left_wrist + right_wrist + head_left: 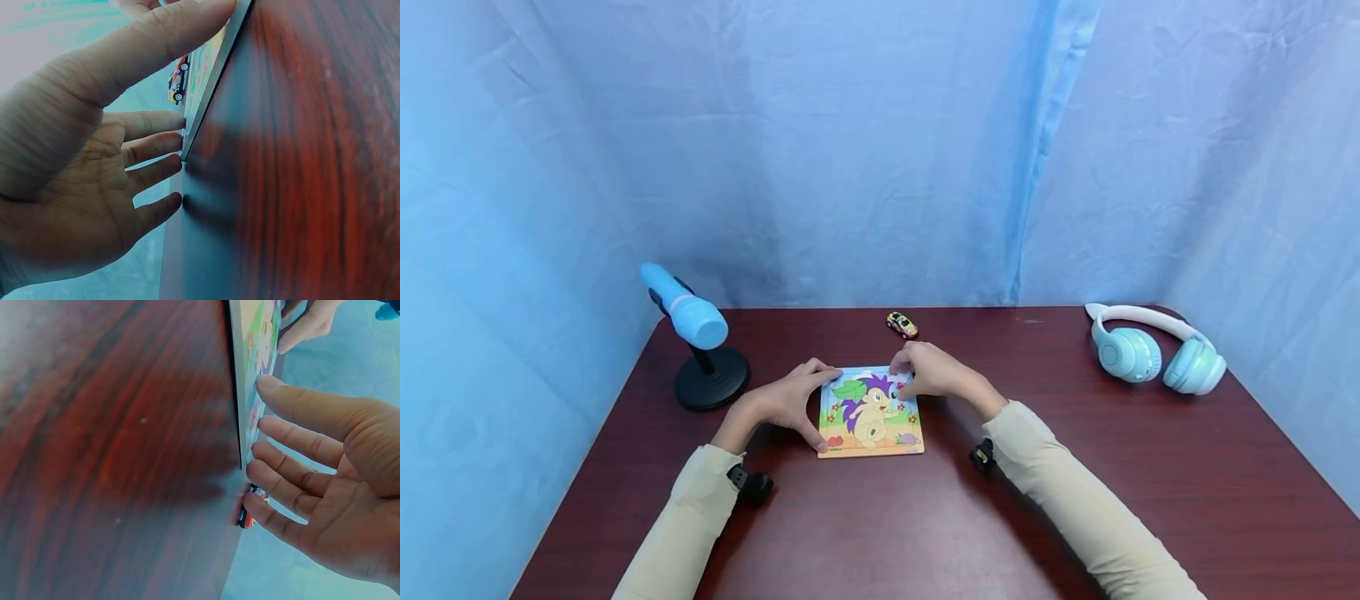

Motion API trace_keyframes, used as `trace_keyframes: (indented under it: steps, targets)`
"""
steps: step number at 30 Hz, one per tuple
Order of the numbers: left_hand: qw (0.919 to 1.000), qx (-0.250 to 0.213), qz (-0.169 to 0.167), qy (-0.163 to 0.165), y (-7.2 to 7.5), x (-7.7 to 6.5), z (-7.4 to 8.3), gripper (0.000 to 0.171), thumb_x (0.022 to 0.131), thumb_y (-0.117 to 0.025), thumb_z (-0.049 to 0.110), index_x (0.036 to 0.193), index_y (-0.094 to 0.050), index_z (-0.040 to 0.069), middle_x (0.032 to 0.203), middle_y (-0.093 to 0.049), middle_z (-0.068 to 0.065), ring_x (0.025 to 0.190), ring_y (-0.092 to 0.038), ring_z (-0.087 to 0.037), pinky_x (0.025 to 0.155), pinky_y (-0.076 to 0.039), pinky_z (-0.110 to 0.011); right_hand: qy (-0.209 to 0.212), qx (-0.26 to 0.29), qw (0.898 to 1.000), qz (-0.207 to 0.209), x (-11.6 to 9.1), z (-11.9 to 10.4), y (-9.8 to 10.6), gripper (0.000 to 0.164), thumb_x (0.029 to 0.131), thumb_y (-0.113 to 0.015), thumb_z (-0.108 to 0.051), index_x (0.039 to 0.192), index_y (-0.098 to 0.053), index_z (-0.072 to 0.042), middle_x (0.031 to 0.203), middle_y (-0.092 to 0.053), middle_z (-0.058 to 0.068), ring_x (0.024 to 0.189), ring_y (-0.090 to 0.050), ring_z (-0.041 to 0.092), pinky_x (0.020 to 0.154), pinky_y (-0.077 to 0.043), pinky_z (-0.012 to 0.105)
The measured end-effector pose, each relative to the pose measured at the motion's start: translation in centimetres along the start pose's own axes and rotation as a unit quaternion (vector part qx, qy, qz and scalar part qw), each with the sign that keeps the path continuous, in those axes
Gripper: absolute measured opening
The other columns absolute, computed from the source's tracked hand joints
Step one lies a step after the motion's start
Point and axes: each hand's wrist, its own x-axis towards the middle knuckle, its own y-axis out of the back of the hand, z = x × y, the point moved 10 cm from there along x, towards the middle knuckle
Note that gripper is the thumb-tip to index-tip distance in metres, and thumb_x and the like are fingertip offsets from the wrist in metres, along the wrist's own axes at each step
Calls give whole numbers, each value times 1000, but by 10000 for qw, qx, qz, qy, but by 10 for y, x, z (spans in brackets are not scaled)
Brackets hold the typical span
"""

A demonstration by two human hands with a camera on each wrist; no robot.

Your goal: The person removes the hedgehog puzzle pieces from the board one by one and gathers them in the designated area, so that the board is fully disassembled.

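A square jigsaw puzzle (871,412) with a purple-haired hedgehog picture lies flat on the table, its thin edge showing in both wrist views. My left hand (790,404) spans its left side, thumb on the near left corner and fingertips at the far left corner. In the left wrist view the fingers (156,145) are spread and fairly straight. Over the far right corner is my right hand (936,372). Its thumb (294,397) and fingertips come down at the picture's surface, slightly bent and apart, with no loose piece showing between them.
A small toy car (902,325) sits just beyond the puzzle. At the left stands a blue microphone (696,319) on a black round base (712,379). Light blue headphones (1153,354) lie at the far right. Blue curtains (880,150) border the dark wooden table (880,533).
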Motion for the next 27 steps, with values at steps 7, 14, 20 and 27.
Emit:
trace_keyframes:
  steps: [7, 14, 20, 27]
  targets:
    - [10000, 8, -5, -24, 0, -2, 0, 114, 68, -96, 36, 159, -33, 6, 145, -40, -13, 134, -39, -30, 112, -45, -51, -156, 66, 9998, -117, 4, 2, -2, 30, 84, -85, -18, 110, -73, -8, 108, -64, 7, 97, -58, 19, 88, -53, 37]
    - [10000, 49, -49, 40, -1, 0, -2, 115, 68, -96, 37, 159, -33, 6, 148, -38, -12, 136, -37, -31, 112, -44, -51, -244, 216, 9992, -243, 7, 2, -1, 29, 83, -86, -16, 106, -70, -8, 103, -63, 7, 93, -55, 19, 85, -51, 35]
    - [10000, 15, -61, 68, -1, 1, -3, 116, 67, -96, 36, 159, -33, 6, 150, -37, -13, 136, -37, -31, 113, -44, -52, -277, 240, 9988, -336, 10, 3, -1, 31, 81, -87, -16, 104, -68, -6, 103, -60, 7, 93, -53, 19, 84, -50, 34]
    - [9999, -23, -86, 106, -1, 1, -3, 114, 68, -96, 35, 159, -34, 7, 150, -37, -12, 137, -36, -31, 112, -44, -51, -345, 372, 9976, -461, 14, 6, -3, 34, 81, -87, -14, 106, -65, -6, 101, -59, 7, 91, -51, 19, 82, -48, 32]
